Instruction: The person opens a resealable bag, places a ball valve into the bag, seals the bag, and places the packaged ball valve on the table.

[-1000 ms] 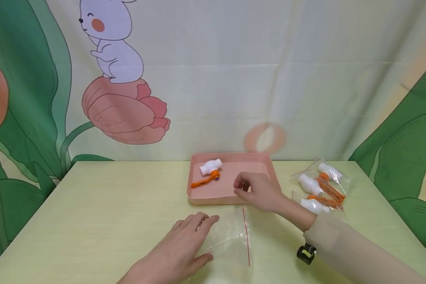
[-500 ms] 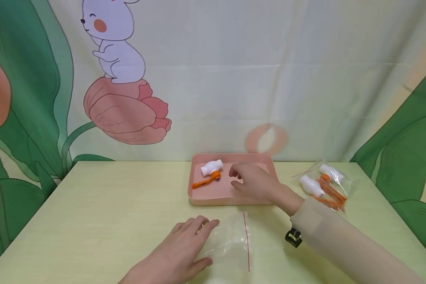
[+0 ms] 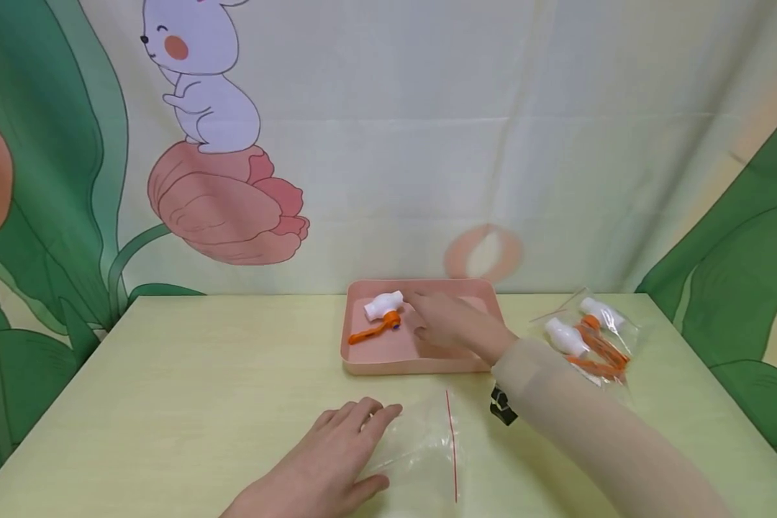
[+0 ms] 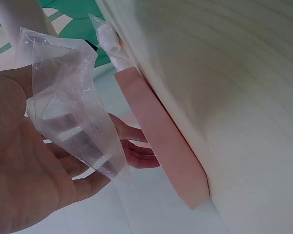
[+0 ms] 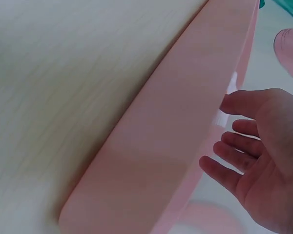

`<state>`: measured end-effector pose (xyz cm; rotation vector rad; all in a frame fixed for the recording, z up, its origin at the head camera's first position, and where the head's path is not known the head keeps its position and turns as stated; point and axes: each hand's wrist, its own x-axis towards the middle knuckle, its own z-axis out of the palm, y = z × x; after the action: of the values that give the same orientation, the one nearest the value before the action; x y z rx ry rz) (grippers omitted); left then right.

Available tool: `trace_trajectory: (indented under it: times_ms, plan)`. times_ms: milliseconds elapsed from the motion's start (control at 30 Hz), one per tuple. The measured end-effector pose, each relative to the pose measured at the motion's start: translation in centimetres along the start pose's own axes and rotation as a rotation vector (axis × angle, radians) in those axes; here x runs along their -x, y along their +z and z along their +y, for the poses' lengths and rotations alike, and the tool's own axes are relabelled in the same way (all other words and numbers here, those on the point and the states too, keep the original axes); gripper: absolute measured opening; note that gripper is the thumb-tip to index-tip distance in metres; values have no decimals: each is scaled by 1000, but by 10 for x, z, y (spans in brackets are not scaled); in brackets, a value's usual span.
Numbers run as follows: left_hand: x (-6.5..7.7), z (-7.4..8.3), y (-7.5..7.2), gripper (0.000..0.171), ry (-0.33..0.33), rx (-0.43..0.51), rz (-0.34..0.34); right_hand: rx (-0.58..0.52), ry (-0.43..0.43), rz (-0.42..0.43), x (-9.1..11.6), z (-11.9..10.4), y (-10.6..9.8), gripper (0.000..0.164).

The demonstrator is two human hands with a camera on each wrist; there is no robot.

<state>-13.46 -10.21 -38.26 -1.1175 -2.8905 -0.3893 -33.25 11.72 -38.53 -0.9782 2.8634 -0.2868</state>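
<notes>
My left hand (image 3: pixel 324 460) holds a clear zip bag (image 3: pixel 421 442) with a red seal line above the near part of the table. In the left wrist view the bag (image 4: pixel 73 114) spans between the spread thumb and the loosely bent fingers. Over the pink tray (image 3: pixel 421 366), my right hand (image 3: pixel 453 324) reaches left with fingertips beside a white ball valve (image 3: pixel 383 306) with an orange handle. Thumb and fingers of the right hand (image 5: pixel 268 156) are apart, with nothing between them. Whether a fingertip touches the valve is hard to tell.
Several bagged ball valves (image 3: pixel 585 342) lie overlapping on the table to the right of the tray. A printed curtain (image 3: pixel 388 144) hangs behind the table's far edge. A small black device (image 3: pixel 503 406) sits at the right wrist.
My right hand has moved left and farther over the tray, to the valve, its fingers now extended. The left hand and its bag have barely moved. The loose valve lies as before.
</notes>
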Motion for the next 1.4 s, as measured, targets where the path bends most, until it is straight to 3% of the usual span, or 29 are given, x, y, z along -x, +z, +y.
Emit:
trace_trajectory:
  times_ms: [267, 433, 567, 667, 1133, 1300, 1400]
  plan:
    - [3, 1, 2, 75, 13, -20, 11, 95, -80, -45, -11, -4, 0, 52]
    - [5, 1, 2, 77, 1, -11, -9, 128, -143, -67, -18, -13, 1, 44]
    - [5, 1, 2, 78, 4, -6, -22, 141, -110, -125, -20, -15, 5, 52]
    - [4, 1, 2, 78, 6, -11, -25, 135, -73, -148, -20, -16, 7, 47]
    - [4, 1, 0, 79, 13, -29, -31, 222, -91, -115, -21, -23, 1, 39]
    - [4, 2, 0, 78, 29, -47, -8, 132, -57, -94, -17, -21, -3, 29]
    - [4, 2, 1, 77, 35, -56, 0, 83, -25, -71, -16, -17, -2, 33]
